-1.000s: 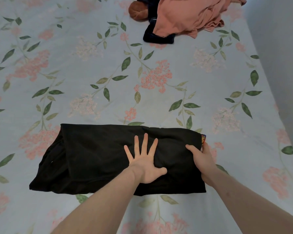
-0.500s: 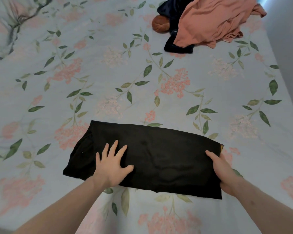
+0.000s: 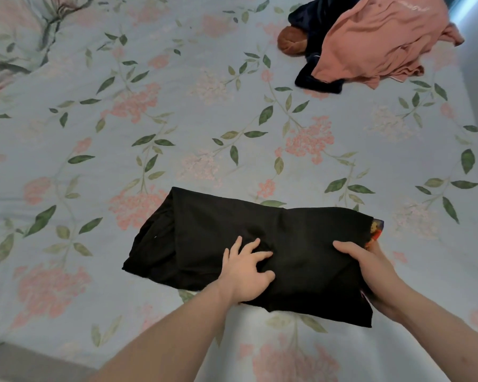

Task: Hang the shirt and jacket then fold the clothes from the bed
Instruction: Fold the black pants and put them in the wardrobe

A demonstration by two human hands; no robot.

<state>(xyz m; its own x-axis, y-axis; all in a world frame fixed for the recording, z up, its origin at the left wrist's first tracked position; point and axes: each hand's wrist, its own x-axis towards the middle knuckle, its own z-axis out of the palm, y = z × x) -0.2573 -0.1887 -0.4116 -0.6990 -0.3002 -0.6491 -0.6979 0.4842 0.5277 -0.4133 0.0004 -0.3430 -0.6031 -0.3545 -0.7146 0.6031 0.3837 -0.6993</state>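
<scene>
Folding is under way on the black garment (image 3: 260,249), which lies as a long strip across the near part of the bed (image 3: 177,133). A second ago the left hand (image 3: 246,274) lay flat with straight, spread fingers near the strip's right half; half a second ago it was pressing near the left end; now it sits near the middle, close to the near edge, and its fingers are curling into the cloth, bunching it slightly. That looks like the change from smoothing to taking hold. The right hand (image 3: 370,271) has stayed at the right end throughout; its grip is closed over that edge, thumb on top and fingers tucked below, and the end looks slightly raised off the bed. A bit of coloured print (image 3: 375,231) peeks out just beyond it.

My reading is that the strip is smoothed and the next fold, right end over towards the left, is about to begin, with the left hand marking or pinning the crease line. The loose left end is uneven, so the halves may not meet squarely.

Well apart, at the far right of the bed, a pink top (image 3: 375,42) lies heaped over a dark garment (image 3: 315,81), with something brown (image 3: 290,42) beside them, all unfolded, so much of the task remains.
</scene>
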